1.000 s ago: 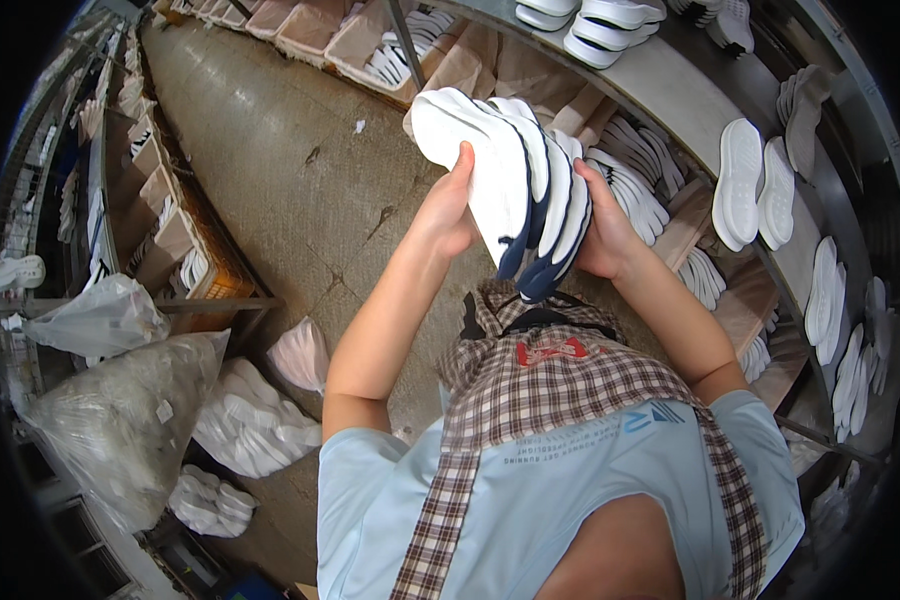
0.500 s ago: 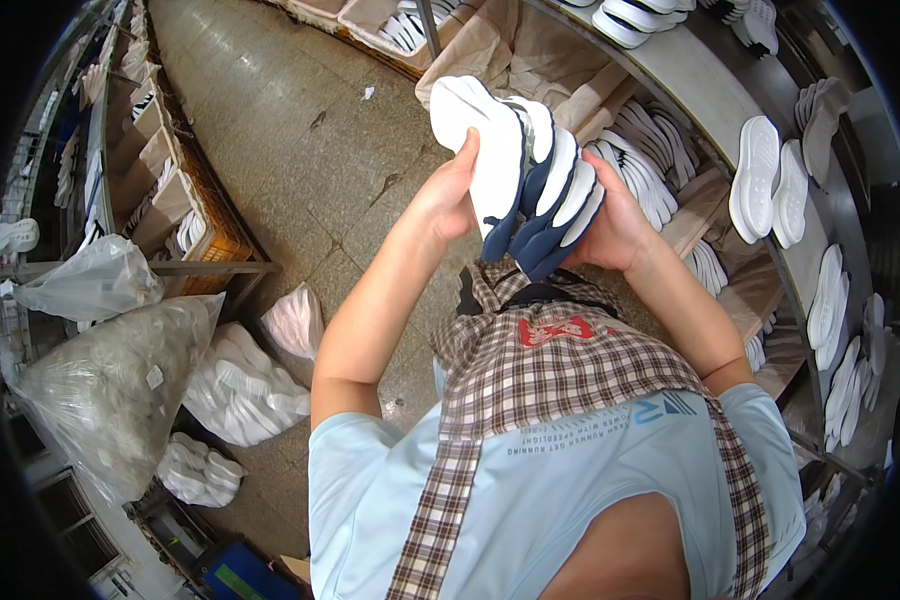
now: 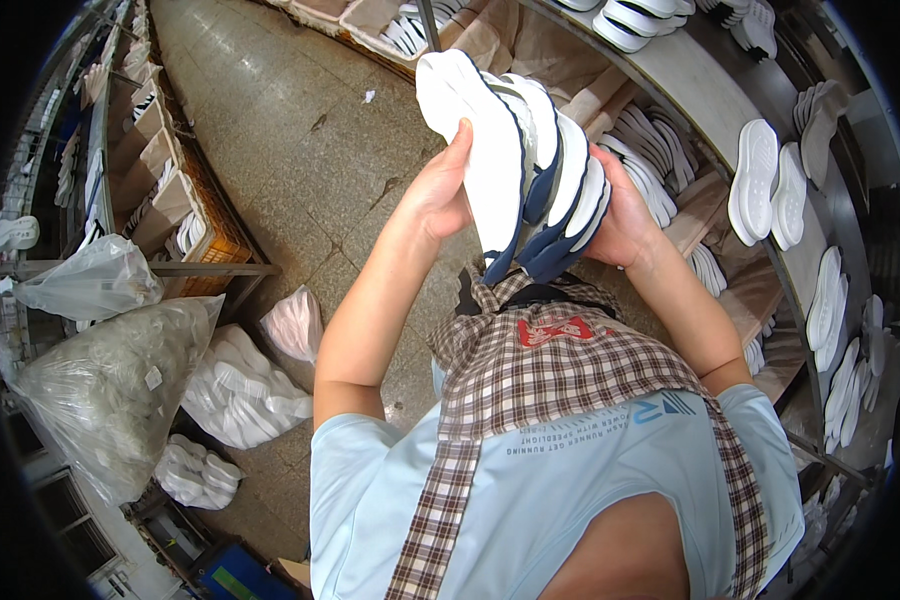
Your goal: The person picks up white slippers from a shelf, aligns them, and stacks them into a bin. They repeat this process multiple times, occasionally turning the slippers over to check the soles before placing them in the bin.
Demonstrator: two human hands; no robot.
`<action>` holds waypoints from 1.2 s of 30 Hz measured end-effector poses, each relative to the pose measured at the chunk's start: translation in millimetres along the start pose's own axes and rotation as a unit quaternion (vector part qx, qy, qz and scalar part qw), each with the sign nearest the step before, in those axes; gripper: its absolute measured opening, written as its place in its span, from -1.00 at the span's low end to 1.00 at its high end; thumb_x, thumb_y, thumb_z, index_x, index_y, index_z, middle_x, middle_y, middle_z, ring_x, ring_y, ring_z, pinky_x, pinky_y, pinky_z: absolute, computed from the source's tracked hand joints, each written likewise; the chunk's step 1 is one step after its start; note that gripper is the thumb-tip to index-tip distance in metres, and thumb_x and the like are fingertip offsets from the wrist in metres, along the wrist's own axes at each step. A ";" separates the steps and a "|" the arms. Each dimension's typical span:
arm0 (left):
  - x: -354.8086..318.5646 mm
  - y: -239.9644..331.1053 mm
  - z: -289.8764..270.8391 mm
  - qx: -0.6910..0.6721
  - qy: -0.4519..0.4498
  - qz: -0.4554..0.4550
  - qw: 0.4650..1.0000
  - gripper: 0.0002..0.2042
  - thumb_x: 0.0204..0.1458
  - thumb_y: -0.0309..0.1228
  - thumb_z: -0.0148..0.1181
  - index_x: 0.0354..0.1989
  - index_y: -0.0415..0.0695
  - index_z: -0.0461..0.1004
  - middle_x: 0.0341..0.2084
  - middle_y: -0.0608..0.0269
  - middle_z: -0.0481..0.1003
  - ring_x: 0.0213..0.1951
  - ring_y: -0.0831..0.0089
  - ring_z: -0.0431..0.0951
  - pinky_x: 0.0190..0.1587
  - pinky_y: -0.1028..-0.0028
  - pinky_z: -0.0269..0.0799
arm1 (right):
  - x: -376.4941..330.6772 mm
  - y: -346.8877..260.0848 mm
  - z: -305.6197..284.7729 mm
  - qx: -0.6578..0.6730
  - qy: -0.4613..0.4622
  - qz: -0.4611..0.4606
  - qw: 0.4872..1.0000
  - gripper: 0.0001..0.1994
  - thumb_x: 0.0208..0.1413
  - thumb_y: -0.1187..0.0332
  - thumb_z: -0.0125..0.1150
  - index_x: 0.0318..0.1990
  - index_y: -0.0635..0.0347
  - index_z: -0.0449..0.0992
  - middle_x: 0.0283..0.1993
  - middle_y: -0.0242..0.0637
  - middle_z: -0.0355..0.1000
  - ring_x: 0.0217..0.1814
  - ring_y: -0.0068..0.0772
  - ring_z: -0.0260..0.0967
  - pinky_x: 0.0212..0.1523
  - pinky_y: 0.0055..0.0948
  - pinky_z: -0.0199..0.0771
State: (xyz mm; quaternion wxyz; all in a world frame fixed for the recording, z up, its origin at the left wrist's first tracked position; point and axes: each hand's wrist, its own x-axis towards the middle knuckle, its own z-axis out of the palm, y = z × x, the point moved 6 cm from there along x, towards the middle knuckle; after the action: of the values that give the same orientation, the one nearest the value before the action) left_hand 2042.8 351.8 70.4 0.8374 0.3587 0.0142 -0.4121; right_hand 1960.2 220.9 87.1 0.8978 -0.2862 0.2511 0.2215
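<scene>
Between my two hands I hold a stack of white shoe soles [image 3: 483,140] with dark navy edges, tilted in front of my chest above the apron. My left hand [image 3: 444,190] grips the left side, its thumb lying over the face of the outermost sole. Around the right side of the stack my right hand [image 3: 625,215] is closed, with most of its fingers hidden behind the soles. The soles lean against one another, fanned apart at the top and close together at the lower ends.
On the right, a curved metal shelf [image 3: 692,88] carries pairs of white soles [image 3: 755,182]. Cloth-lined bins [image 3: 765,295] below it hold more soles. To the left are a rack with an orange crate [image 3: 220,232], a large filled clear bag [image 3: 120,385] and bagged white soles [image 3: 240,390] on the floor.
The stack has shifted slightly up and left and turned a little, and its soles have fanned wider. Both hands keep their grip.
</scene>
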 end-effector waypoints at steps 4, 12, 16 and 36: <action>-3.4 6.4 6.2 0.013 -0.003 0.005 1.000 -0.41 0.15 0.04 -0.13 0.21 -0.15 0.15 0.09 0.14 0.34 0.10 0.26 0.35 0.13 0.21 0.29 | 1.3 -1.8 1.9 -0.006 -0.011 -0.006 1.000 -0.45 0.19 -0.09 -0.29 0.14 0.08 0.32 0.11 -0.25 0.34 0.15 -0.20 0.26 0.16 -0.03 0.16; -6.3 12.5 12.5 0.037 -0.025 0.016 0.999 -0.43 0.19 -0.01 -0.16 0.24 -0.17 0.08 0.10 0.13 0.32 0.11 0.26 0.34 0.13 0.23 0.30 | 1.4 -5.7 2.2 -0.045 -0.024 -0.025 0.998 -0.39 0.15 -0.17 -0.32 0.18 0.05 0.27 0.17 -0.20 0.28 0.21 -0.12 0.19 0.15 0.15 0.10; -2.4 13.5 16.0 0.075 -0.020 0.030 0.997 -0.40 0.23 -0.12 -0.16 0.31 -0.19 -0.16 0.19 0.12 0.18 0.18 0.27 0.23 0.19 0.27 0.21 | 7.7 -5.0 -5.8 -0.006 -0.042 -0.054 0.998 -0.41 0.16 -0.07 -0.24 0.17 0.19 0.26 0.14 -0.13 0.32 0.16 -0.17 0.28 0.19 -0.12 0.21; -0.6 57.5 83.2 0.114 0.069 0.205 0.970 -0.59 0.25 -0.14 -0.20 0.05 -0.25 0.27 -0.05 0.02 0.36 0.02 0.29 0.38 0.04 0.31 0.38 | 13.9 -11.0 -42.0 -0.025 -0.120 -0.206 0.971 -0.38 0.07 0.00 -0.10 0.16 0.32 0.24 0.07 -0.02 0.36 0.06 -0.21 0.37 0.10 -0.29 0.38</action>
State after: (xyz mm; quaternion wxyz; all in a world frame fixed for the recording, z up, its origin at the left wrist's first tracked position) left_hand 2060.0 324.4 166.2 0.8545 0.4749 -0.0487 -0.2047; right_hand 1963.3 190.1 53.6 0.9400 -0.3258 0.0716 0.0712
